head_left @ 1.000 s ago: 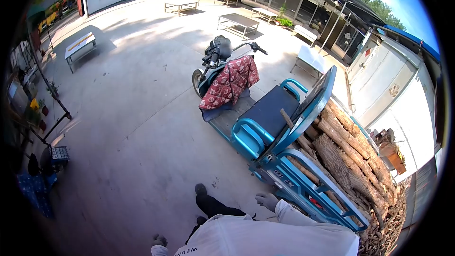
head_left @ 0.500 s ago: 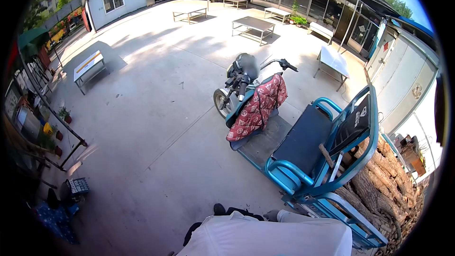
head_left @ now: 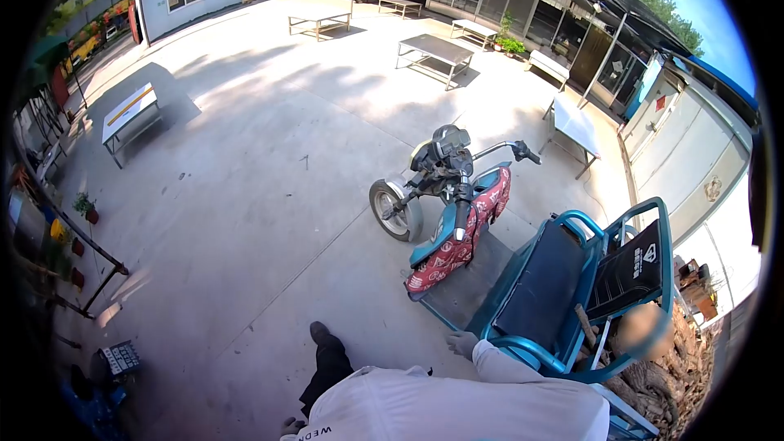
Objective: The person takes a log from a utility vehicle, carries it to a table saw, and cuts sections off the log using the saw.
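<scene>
A blue cargo tricycle stands just ahead and to the right, a red patterned cover over its front panel. My right hand, in a grey glove, hangs beside the footboard and the blue seat armrest. Its fingers look slightly apart, with nothing seen in them. Whether it touches the tricycle is unclear. My left hand, also gloved, shows only in part at the bottom edge, next to my dark trouser leg; its finger position is unclear.
Cut logs fill the tricycle's cargo bed behind the seat. Low tables, including a dark-topped one and a white one, stand about the concrete yard. At left are a metal frame, potted plants and a blue-covered vehicle.
I have stepped forward along the tricycle, and my leg is now stretched ahead. My right hand has come forward beside the footboard. My left hand has appeared at the bottom. The cover looks less spread.
</scene>
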